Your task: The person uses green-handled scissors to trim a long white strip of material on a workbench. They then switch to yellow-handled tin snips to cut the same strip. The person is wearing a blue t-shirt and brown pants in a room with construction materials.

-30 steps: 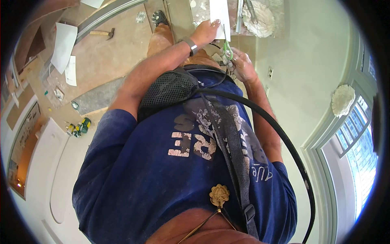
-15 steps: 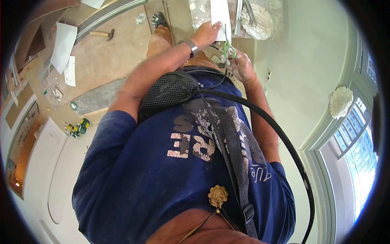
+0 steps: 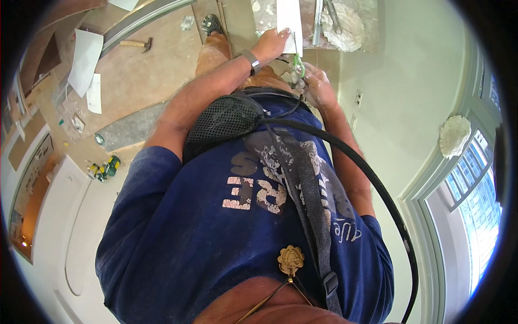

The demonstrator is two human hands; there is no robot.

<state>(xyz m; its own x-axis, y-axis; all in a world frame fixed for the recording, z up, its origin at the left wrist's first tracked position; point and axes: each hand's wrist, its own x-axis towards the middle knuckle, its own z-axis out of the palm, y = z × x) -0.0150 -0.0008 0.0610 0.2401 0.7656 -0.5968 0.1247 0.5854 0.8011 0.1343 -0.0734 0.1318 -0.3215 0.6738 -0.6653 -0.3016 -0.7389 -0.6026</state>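
White strip [image 3: 289, 21] runs off the top edge.

A hammer [image 3: 136, 43] lies on the brown floor [image 3: 156, 75] near a long pale metal strip [image 3: 143, 19] that runs across it. Two white sheets of paper [image 3: 86, 59] rest side by side to the left, the larger one curling at a corner. Below them a grey slab [image 3: 129, 129] lies flat, with a small round tin [image 3: 99, 139] just off its end. A green and yellow power tool [image 3: 105, 168] sits near the edge of a white panel [image 3: 70, 227]. Over on the right, a lump of white plaster [image 3: 454, 135] clings beside the window frame [image 3: 431, 216], and two small outlets [image 3: 356, 108] show on the pale wall [image 3: 399, 81].
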